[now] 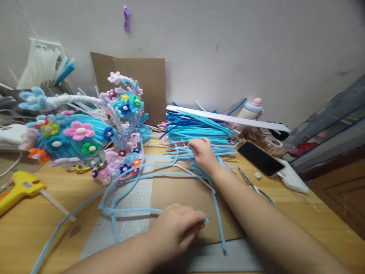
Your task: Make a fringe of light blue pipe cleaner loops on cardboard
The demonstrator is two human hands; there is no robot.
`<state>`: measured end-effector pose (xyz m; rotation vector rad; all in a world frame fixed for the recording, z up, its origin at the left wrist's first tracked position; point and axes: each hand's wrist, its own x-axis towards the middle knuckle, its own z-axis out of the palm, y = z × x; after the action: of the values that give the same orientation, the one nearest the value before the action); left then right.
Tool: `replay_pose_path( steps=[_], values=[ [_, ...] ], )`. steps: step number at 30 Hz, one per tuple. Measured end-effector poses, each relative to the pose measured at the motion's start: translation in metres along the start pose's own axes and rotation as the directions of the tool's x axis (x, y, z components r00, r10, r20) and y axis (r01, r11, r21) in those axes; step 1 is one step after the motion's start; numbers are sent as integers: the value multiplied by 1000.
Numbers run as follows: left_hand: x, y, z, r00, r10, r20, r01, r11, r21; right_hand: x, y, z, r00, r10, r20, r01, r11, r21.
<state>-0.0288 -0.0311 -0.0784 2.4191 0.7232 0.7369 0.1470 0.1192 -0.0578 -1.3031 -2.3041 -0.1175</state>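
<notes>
My left hand [182,224] is closed around a light blue pipe cleaner [137,210]; a short blue tip pokes out past the fingers. The pipe cleaner's bent length runs left over the mat. Farther away, my right hand [203,153] has its fingers curled at the near side of a pile of blue pipe cleaners [199,131], seemingly pinching a light blue one, though the fingertips are partly hidden. Other long light blue stems lie across the cardboard sheet [176,194] and the grey cutting mat [125,224] beneath my hands.
Flower-covered pipe-cleaner craft [80,133] stands on the left, near a yellow glue gun [23,190]. Scissors [252,184], a black-screened phone [261,158] and a white box-like item [293,178] lie right. A bottle [251,110] and folded cardboard [139,89] stand by the wall.
</notes>
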Motion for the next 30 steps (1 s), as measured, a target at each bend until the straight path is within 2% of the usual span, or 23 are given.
replay_pose_path(
  steps=[3, 5, 8, 10, 12, 14, 16, 20, 23, 27, 30],
  values=[
    [-1, -2, 3, 991, -72, -109, 62, 993, -99, -4, -23, -27, 997, -80, 22, 80, 997, 0],
    [-2, -4, 5, 960, -179, -213, 130, 965, -226, -14, -44, -43, 994, -99, 47, 98, 995, 30],
    [-2, -8, 9, 857, -421, -296, 279, 863, -421, -40, -71, -58, 998, 28, 57, -40, 975, 217],
    [-1, -11, 10, 777, -560, -287, 351, 764, -541, -61, -79, -61, 989, 105, 107, -138, 912, 386],
    [2, -12, 11, 742, -617, -263, 359, 697, -621, -79, -82, -59, 959, 193, 208, -270, 845, 461],
    [4, -12, 12, 751, -609, -255, 336, 685, -646, -93, -82, -56, 914, 276, 296, -391, 795, 465],
    [6, -11, 12, 767, -585, -262, 302, 690, -657, -102, -82, -52, 897, 299, 325, -429, 764, 483],
    [7, -10, 11, 790, -560, -250, 283, 694, -662, -107, -85, -43, 930, 239, 279, -364, 704, 610],
    [8, -11, 11, 799, -553, -235, 287, 695, -659, -109, -85, -38, 931, 229, 286, -365, 629, 686],
    [10, -11, 10, 796, -571, -203, 313, 674, -670, -109, -83, -37, 946, 237, 222, -324, 671, 667],
    [13, -9, 9, 757, -619, -211, 313, 626, -714, -107, -82, -42, 967, 190, 172, -256, 728, 636]
  ],
)
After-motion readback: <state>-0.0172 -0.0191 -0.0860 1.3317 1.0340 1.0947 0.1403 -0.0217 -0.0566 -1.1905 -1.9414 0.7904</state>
